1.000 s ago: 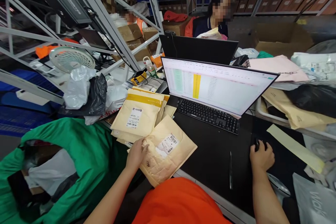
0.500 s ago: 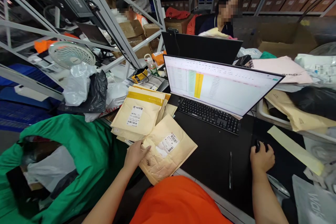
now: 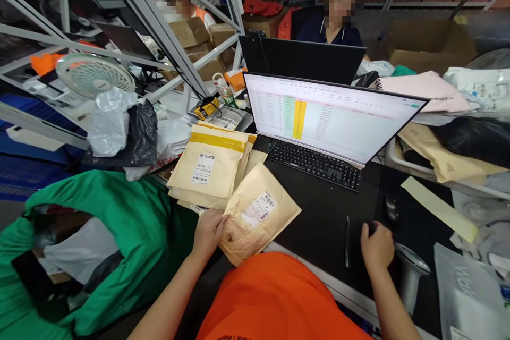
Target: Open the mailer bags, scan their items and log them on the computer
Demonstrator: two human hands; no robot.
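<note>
My left hand pinches the left edge of a yellow padded envelope with a white label, which lies at the table's front edge. Beside it, a stack of padded envelopes carries a label and a strip of brown tape. My right hand is over the black table, thumb and fingers loosely bent and apart, with no object visible in it. A black mouse lies just beyond, untouched. To the left of that hand is a dark pen, and to its right a barcode scanner.
A monitor showing a spreadsheet stands behind a black keyboard. At left sits a green bag full of parcels. A yellow paper strip and a grey plastic mailer lie at right. A person sits across.
My right hand has let go of the mouse and drawn back toward me and to the left. My left hand still grips the envelope. The view has shifted slightly.
</note>
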